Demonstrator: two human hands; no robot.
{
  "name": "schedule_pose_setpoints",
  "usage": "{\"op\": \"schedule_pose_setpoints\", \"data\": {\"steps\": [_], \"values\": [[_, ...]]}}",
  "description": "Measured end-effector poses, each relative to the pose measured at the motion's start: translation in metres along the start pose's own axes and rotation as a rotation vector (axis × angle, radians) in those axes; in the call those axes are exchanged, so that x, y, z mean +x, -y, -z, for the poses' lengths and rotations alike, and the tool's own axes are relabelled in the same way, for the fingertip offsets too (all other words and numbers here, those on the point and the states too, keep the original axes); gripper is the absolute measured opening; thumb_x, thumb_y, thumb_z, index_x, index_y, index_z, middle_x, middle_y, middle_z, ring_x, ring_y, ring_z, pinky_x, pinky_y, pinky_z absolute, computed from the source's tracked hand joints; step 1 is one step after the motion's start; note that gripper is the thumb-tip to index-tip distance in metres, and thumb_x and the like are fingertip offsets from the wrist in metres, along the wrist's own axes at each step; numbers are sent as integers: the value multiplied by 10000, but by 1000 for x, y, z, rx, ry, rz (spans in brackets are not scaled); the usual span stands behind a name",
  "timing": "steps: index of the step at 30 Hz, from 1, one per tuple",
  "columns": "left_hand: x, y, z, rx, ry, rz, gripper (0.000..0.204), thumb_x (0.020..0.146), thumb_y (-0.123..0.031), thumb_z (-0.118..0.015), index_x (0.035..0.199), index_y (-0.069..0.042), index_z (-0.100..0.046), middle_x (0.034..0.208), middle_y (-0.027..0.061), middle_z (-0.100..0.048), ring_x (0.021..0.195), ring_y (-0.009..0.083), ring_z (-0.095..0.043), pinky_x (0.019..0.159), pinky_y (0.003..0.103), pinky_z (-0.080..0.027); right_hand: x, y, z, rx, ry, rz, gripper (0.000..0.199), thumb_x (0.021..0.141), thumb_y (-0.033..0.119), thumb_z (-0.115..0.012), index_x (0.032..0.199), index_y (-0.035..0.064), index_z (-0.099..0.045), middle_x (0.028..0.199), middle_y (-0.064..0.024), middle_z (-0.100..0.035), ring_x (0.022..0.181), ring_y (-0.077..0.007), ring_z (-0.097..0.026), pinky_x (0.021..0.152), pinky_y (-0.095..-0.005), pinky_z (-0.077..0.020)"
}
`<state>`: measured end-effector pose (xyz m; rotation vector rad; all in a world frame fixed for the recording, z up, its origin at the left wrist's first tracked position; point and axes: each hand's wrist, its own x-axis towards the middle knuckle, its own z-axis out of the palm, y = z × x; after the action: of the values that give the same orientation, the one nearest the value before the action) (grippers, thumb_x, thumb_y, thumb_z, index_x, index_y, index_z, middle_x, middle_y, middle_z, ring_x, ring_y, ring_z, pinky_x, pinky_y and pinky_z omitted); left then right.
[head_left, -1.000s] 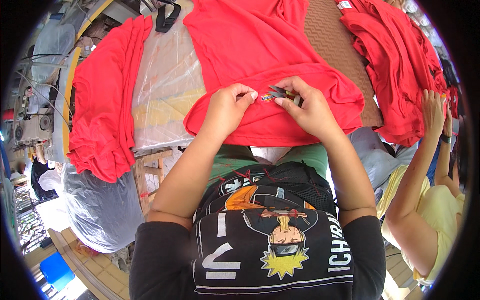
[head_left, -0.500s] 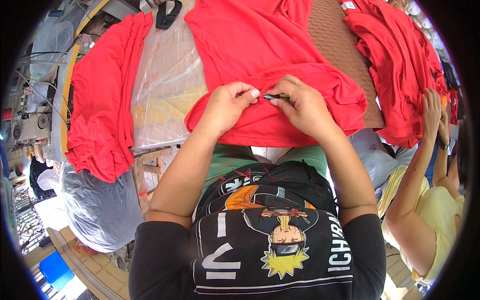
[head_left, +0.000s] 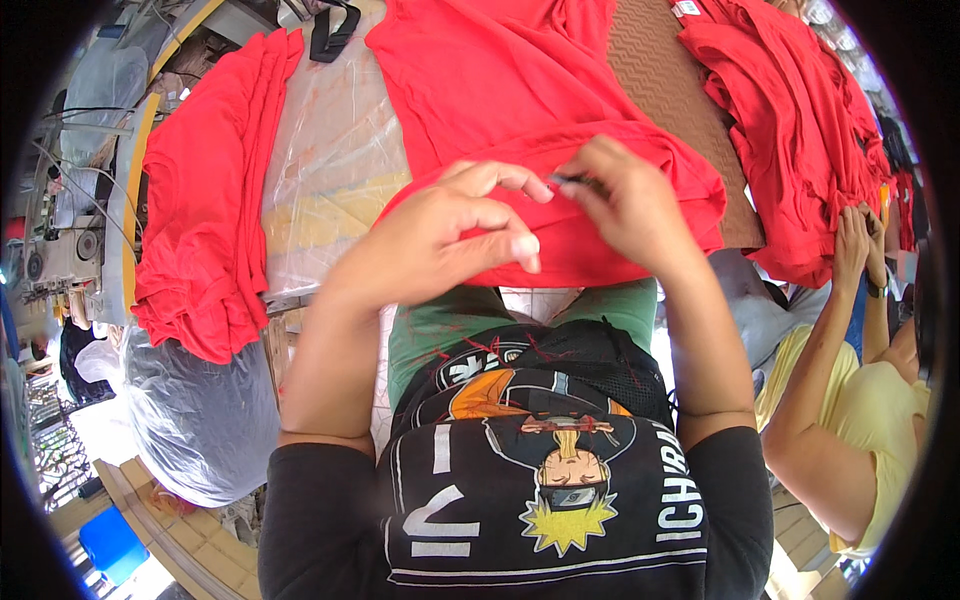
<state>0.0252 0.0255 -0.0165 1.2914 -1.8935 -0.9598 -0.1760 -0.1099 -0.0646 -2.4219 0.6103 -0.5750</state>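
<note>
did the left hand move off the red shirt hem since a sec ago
Yes. The left hand has lifted, fingers spread, above the red shirt hem; the right hand stays pinching a small dark tool.

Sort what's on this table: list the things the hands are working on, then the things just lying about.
In hand:
- red garment, spread flat, its near hem under both hands
- small dark tool, pinched in the right hand
- left hand, fingers spread over the hem

Lying about:
- folded red stack, left
- heaped red garments, right
- clear plastic sheet
- black strap

Red garment (head_left: 520,110), hem perhaps folded
</note>
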Motion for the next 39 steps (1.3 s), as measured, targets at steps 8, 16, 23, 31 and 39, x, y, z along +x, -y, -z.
{"op": "schedule_pose_setpoints", "data": {"steps": [8,16,23,31,39], "values": [[-12,-84,40,172,-115,-115,305,798,-319,-647,797,-22,-718,1068,162,-598,1038,287,-546,962,411,-372,-13,9,48,28,-252,-107,230,817,71,-707,1034,34,-638,896,-73,-608,667,-167,-554,616,-281,-460],[-13,-30,-14,582,-12,591,370,834,-396,-693,809,-26,-693,743,134,-657,691,256,-641,666,374,-490,-35,-8,65,151,-424,-187,258,814,65,-732,1055,18,-653,813,-17,-550,644,-74,-466,575,-225,-400],[-58,21,-71,273,-71,683,265,846,-293,-694,877,-32,-729,840,156,-693,800,325,-672,716,403,-513,-36,-2,65,141,-399,-177,249,814,66,-724,1051,28,-658,816,-10,-560,630,-81,-451,567,-222,-393],[-61,-1,-53,599,380,757,284,879,-281,-657,1052,-59,-701,964,192,-686,890,352,-667,785,400,-519,-37,2,67,106,-394,-195,243,816,64,-724,1044,20,-653,821,-13,-567,620,-73,-459,567,-218,-393],[-67,86,-100,-504,-6,829,377,900,-269,-657,1173,-11,-635,1092,224,-661,1033,312,-644,912,360,-482,-41,0,68,128,-411,-185,252,819,60,-729,1055,21,-648,820,-12,-558,597,-73,-431,552,-220,-380]]}}
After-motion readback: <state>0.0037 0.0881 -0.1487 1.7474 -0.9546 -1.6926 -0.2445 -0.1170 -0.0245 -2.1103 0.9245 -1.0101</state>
